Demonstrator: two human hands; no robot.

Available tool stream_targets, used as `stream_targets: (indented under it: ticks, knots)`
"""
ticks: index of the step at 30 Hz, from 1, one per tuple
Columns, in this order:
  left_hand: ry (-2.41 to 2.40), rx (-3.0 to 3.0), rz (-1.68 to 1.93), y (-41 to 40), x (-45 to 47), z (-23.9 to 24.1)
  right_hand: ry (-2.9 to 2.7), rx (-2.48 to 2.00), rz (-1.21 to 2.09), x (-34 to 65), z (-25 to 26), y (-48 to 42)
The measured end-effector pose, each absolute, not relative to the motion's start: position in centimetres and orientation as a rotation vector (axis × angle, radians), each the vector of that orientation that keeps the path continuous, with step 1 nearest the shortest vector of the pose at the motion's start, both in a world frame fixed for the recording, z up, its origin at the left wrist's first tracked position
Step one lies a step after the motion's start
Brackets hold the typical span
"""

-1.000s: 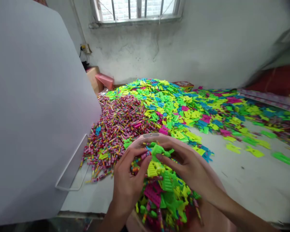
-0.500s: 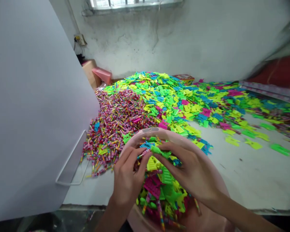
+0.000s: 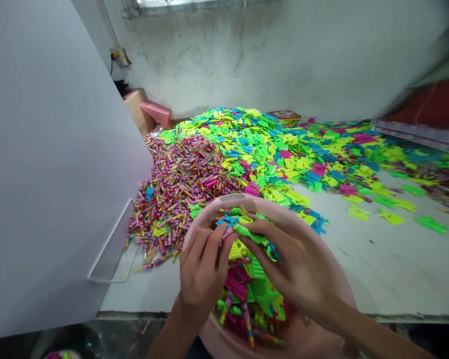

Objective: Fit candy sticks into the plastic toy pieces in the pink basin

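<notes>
A pink plastic basin sits near the front edge, filled with small coloured plastic pieces and candy sticks. Both hands meet over it. My right hand pinches a green plastic piece between thumb and fingers. My left hand has its fingers pressed together on a thin striped candy stick at the green piece's left end. The two hands touch at the fingertips.
A big heap of striped candy sticks lies left of centre on the white table. A wider heap of green, yellow, blue and pink plastic pieces spreads behind and right. A large white board stands at the left.
The view has dipped and moved a little closer to the basin. Both hands stay joined on the green piece and have shifted slightly up in the picture.
</notes>
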State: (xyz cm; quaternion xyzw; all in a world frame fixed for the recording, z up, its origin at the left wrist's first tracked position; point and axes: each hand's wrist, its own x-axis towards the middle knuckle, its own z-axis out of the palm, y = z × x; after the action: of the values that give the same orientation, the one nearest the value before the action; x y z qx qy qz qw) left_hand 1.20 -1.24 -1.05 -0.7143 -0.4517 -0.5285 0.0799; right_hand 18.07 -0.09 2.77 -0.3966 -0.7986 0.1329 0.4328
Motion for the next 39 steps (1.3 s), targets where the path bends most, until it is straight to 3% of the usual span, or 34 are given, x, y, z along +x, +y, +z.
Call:
stream_targets:
  ticks: [10,16,24,33,39]
  knots:
    - [-1.641,-2.52,-1.719,-0.6,-0.6,0.8,-2.087,-0.99,0.498,19.4,3.4,0.7]
    - [-1.575,-2.739,-1.376,-0.7,-1.0,0.2,-2.001,-1.188,0.738,19.1,2.3,1.5]
    - [-1.928,-2.545,-1.961,-1.1,-0.6,-0.4,-1.697,-1.313,1.179,19.8,2.3,2.3]
    - [-1.903,-2.604,-2.01,-1.1,-0.2,-0.7,-1.758,-1.346,1.033,19.5,2.0,1.2]
    - [-1.62,-2.667,-1.83,-0.9,-0.5,-0.3,-1.795,-1.401,0.998,19.7,1.6,1.2]
